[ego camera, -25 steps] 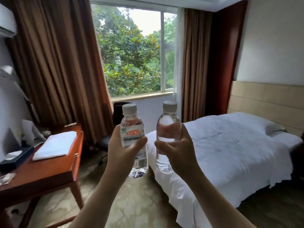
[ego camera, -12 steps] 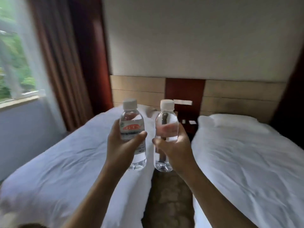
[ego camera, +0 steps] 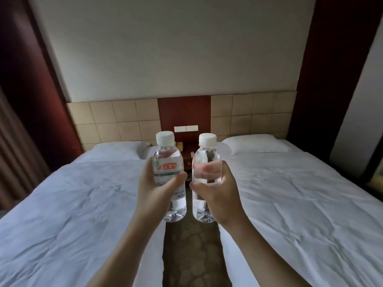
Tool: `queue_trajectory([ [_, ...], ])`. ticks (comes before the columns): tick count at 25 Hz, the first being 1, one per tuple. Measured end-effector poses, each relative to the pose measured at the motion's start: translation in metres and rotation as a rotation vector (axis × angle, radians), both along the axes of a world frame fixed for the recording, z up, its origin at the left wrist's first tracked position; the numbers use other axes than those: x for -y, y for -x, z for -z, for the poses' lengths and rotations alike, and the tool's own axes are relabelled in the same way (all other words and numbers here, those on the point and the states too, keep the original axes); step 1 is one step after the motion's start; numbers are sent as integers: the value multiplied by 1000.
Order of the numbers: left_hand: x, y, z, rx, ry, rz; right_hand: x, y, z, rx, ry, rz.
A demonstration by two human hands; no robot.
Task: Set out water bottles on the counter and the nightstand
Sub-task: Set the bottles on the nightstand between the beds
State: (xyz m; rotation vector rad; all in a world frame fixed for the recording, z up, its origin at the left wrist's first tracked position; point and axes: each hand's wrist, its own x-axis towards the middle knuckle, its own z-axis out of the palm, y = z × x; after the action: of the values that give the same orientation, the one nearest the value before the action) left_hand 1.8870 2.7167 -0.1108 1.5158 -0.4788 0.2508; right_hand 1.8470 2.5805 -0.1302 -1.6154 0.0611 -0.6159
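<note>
Water bottles, two, clear plastic with white screw caps, both upright and held side by side in the air above the floor strip between two beds; they stand close together without touching.

Far left: brown pleated curtain (ego camera: 14,154) and dark red-brown wall panel (ego camera: 27,79).

Left single bed with rumpled white sheet (ego camera: 68,204); white pillow (ego camera: 116,151) at its head against a tan squared headboard (ego camera: 116,123).

Left hand (ego camera: 154,191), bare forearm reaching from the bottom edge, fingers wrapped round the labelled clear water bottle (ego camera: 169,175), thumb across the front below the label. Label white with a red oval reading "GT"; the finer print is too small to read.

Centre, beyond the bottles: dark wooden nightstand (ego camera: 187,157), mostly hidden behind them, set against a red-brown headboard panel bearing a white switch plate (ego camera: 186,128). What lies on its top cannot be made out. Below: patterned brown carpet (ego camera: 190,249) in the aisle.

Right hand (ego camera: 217,193), fingers closed round the plain clear water bottle (ego camera: 205,162), thumb at the front, fingertips visible through the water.

Right single bed with creased white sheet (ego camera: 300,204), flat white pillow (ego camera: 255,142) at its head, tan headboard behind. Far right: a second dark red-brown panel (ego camera: 323,79).
</note>
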Motion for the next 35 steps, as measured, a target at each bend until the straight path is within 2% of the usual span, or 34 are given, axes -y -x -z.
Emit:
queue_trajectory([
  [6,45,-150,-12,10,6,-29,50,-149,-16,14,43,-9],
  [11,68,-272,-3,12,6,13,78,-275,-7,8,18,-70],
  [18,107,-507,22,-28,47,84,115,-500,14,32,13,19],
  [21,125,-607,11,-48,71,98,132,-595,4,18,5,35],
  [26,179,-748,2,-32,23,185,183,-728,-4,19,-33,75],
  [35,317,-998,42,-57,13,178,313,-977,33,42,-79,21],
])
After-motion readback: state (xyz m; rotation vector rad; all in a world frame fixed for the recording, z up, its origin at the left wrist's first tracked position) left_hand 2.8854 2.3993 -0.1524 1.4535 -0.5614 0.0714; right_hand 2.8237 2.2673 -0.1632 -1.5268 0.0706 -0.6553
